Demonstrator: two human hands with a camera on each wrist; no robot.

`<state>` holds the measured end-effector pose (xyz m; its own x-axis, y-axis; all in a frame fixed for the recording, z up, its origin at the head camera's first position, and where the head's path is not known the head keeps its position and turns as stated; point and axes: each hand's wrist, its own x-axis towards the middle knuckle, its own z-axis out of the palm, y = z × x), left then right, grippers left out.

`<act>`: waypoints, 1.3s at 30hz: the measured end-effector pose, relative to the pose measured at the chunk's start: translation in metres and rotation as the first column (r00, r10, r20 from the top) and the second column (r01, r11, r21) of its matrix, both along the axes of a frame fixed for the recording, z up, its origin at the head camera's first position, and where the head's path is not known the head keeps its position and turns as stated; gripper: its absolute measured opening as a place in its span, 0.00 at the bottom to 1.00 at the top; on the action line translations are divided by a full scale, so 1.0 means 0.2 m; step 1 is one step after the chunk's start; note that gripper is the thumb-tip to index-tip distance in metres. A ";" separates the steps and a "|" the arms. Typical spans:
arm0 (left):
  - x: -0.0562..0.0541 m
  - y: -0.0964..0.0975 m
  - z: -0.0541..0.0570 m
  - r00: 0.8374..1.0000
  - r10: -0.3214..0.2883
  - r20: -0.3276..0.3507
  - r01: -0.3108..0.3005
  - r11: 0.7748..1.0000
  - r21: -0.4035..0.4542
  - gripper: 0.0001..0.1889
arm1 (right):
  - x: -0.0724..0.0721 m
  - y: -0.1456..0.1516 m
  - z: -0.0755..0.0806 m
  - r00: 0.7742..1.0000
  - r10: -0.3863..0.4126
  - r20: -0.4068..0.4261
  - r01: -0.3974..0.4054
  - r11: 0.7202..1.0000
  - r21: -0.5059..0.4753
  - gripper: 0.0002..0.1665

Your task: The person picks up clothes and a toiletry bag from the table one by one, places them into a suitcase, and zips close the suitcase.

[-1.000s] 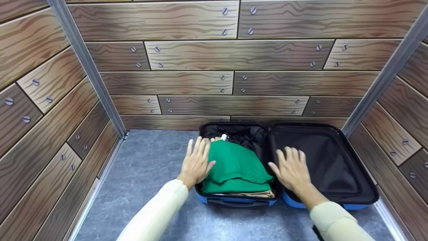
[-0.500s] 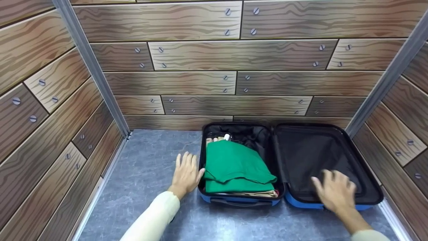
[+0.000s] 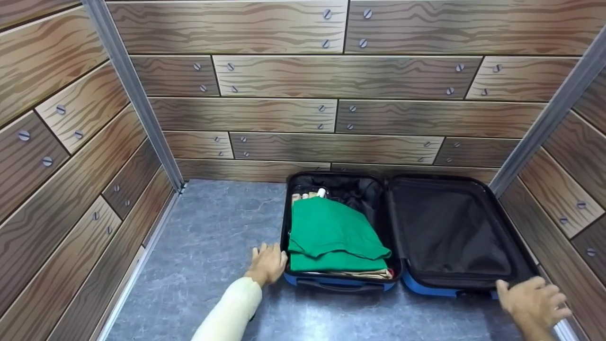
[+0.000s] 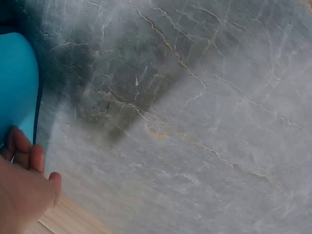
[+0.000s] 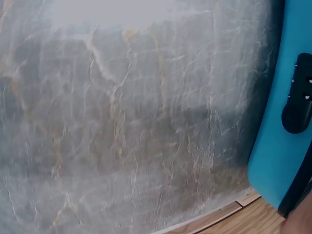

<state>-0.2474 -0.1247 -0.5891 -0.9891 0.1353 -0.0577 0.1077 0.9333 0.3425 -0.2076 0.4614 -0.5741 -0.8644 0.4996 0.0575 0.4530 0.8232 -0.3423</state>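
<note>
Suitcase (image 3: 390, 286), one, blue shell, black lining: lay on the floor, unfolded into two halves side by side. Green cloth (image 3: 336, 232), one, folded: lay in the suitcase's left half. Small containers (image 3: 310, 194), several, one white-capped: stood at the rear of that same half, behind the cloth. Tan material (image 3: 374, 274): showed under the cloth's front edge. Carry handle (image 3: 337, 287), black: at the front of the left half.

Left hand (image 3: 268, 263): at the suitcase's outer left side, fingers loosely bent, nothing held; contact with the shell could not be told. Right hand (image 3: 535, 300): at the front right corner of the suitcase's right half, fingers apart and slightly bent, nothing seen in its grasp; contact with the rim could not be told. Wood-patterned wall (image 3: 279, 113): behind the suitcase. Grey floor (image 3: 222, 218), veined: beneath it.
</note>
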 end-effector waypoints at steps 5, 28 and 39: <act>0.02 -0.04 -0.01 0.999 -0.041 -0.001 0.041 0.998 -0.056 0.18 | 0.00 -0.04 -0.02 0.997 -0.060 0.050 0.066 0.991 -0.115 0.56; 0.27 -0.24 0.00 0.965 -0.161 -0.207 0.116 0.970 -0.214 0.12 | 0.02 0.11 0.03 0.976 0.061 0.210 -0.039 0.993 -0.108 0.48; 0.18 -0.21 -0.02 0.923 -0.200 -0.328 0.091 0.943 -0.320 0.09 | 0.06 0.24 0.01 0.960 0.091 0.265 -0.035 0.977 -0.209 0.43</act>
<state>-0.2112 -0.1672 -0.5931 -0.9224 0.3103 0.2298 0.3122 0.9496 -0.0290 -0.1965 0.5085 -0.5723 -0.8632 0.4203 -0.2797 0.5012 0.7804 -0.3738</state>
